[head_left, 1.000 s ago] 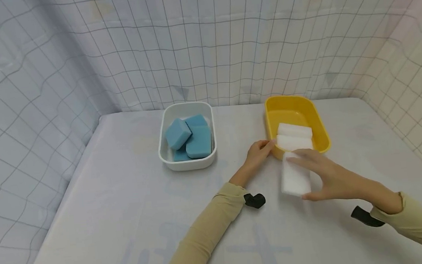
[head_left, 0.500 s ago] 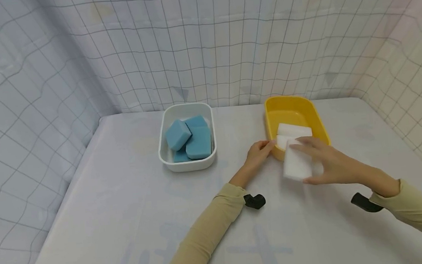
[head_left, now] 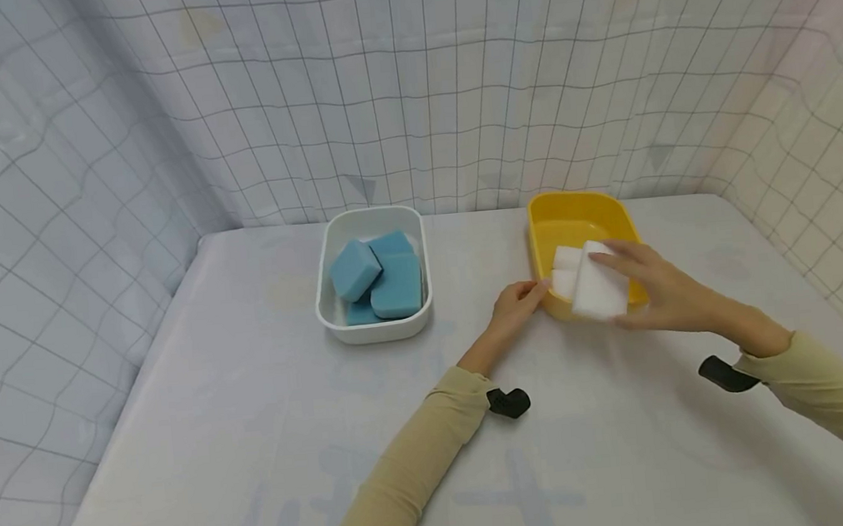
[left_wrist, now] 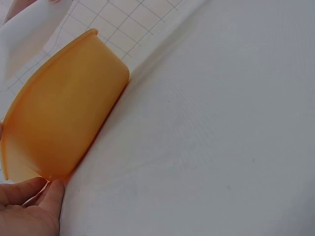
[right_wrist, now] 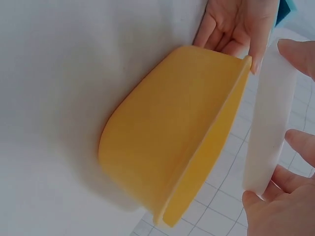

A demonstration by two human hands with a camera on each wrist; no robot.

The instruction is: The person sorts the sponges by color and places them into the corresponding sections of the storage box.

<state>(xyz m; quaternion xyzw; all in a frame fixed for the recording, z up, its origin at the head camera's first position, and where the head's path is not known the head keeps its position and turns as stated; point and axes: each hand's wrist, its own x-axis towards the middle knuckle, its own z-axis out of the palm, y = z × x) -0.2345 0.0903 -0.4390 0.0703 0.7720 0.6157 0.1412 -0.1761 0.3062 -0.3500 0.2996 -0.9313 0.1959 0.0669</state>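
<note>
My right hand [head_left: 668,291] holds a white sponge block [head_left: 598,285] by its edges, thumb on one end and fingers on the other. The block tilts above the near right part of the yellow tub [head_left: 575,209], and the right wrist view shows the held sponge [right_wrist: 269,118] apart from the rim. Inside the tub lie white blocks [head_left: 565,280], partly covered by the held one. At the tub's near left corner my left hand [head_left: 512,309] grips it; in the right wrist view a finger of the left hand [right_wrist: 236,24] reaches the rim while others curl against the wall.
A white tub [head_left: 378,332] with several blue sponges [head_left: 397,286] stands left of the yellow one. Both stand toward the back of a white-covered table [head_left: 252,395]. Grid-patterned curtains [head_left: 406,89] hang behind and at both sides.
My right hand has carried the white sponge forward and slightly right, from in front of the yellow tub to above it. My left hand has stayed at the tub's corner.
</note>
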